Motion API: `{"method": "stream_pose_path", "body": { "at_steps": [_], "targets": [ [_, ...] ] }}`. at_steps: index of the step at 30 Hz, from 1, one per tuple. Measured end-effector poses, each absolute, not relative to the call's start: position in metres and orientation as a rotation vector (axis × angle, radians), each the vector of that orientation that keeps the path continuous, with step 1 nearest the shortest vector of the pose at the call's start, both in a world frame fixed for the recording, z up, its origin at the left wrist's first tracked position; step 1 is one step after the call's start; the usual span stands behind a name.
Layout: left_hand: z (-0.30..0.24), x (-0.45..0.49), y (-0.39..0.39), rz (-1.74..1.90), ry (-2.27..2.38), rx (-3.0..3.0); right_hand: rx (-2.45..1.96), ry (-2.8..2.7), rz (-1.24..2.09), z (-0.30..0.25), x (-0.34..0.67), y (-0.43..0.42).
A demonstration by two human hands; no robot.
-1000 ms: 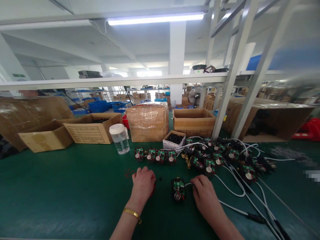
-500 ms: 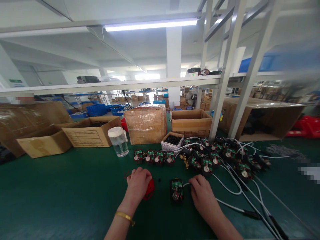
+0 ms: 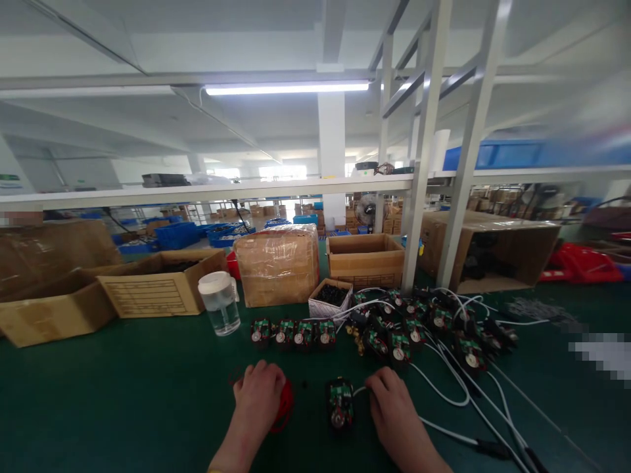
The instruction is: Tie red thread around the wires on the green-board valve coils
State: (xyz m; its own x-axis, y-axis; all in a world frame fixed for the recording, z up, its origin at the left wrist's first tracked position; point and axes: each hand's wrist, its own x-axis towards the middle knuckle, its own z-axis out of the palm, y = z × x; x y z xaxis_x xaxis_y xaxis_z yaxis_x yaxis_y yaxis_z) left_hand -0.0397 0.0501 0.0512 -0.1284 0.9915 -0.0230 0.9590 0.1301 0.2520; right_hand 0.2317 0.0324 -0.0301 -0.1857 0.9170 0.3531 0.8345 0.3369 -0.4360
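Note:
My left hand (image 3: 260,396) is over a coil of thin red wire (image 3: 284,406), its fingers curled down onto the strands. The fingertips are partly hidden. To the right, a small black housing with a green circuit board (image 3: 340,402) lies face up on the green tabletop (image 3: 148,407). A white cable (image 3: 360,390) runs from its right side, and my right hand (image 3: 390,401) pinches this cable close to the housing. A tiny black piece (image 3: 304,384) lies between the coil and the housing.
Several similar housings (image 3: 302,334) stand in a row behind, with more heaped at right among white cables (image 3: 446,387) and brass fittings (image 3: 355,340). A water jug (image 3: 220,305), a small box of black parts (image 3: 330,297) and cardboard boxes (image 3: 276,266) line the back. A shelf post (image 3: 419,164) rises there.
My view has tilted up and turned slightly right, so everything sits lower and further left. Both hands keep about the same place beside the housing and on the red wire.

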Motion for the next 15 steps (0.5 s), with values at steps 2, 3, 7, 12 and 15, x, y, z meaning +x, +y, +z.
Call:
{"method": "stream_pose_path", "body": {
  "at_steps": [2, 3, 7, 12, 15],
  "targets": [
    [0.054, -0.04, 0.048, 0.3, 2.218, 1.944, -1.542, -2.046, 0.203, -0.03, 0.232, 0.032],
    [0.054, -0.042, 0.046, 0.316, 2.222, 1.944, -1.545, -2.043, 0.209, -0.03, 0.232, 0.033],
    [0.056, -0.055, 0.038, 0.562, 2.125, 1.94, -1.518, -2.062, 0.232, -0.034, 0.234, 0.035],
    [0.067, -0.064, 0.019, 0.963, 1.914, 1.804, -1.507, -2.041, 0.193, -0.035, 0.233, 0.036],
    [0.079, -0.063, 0.01, 1.017, 1.909, 1.735, -1.525, -2.002, 0.151, -0.033, 0.23, 0.033]
  ]
}}
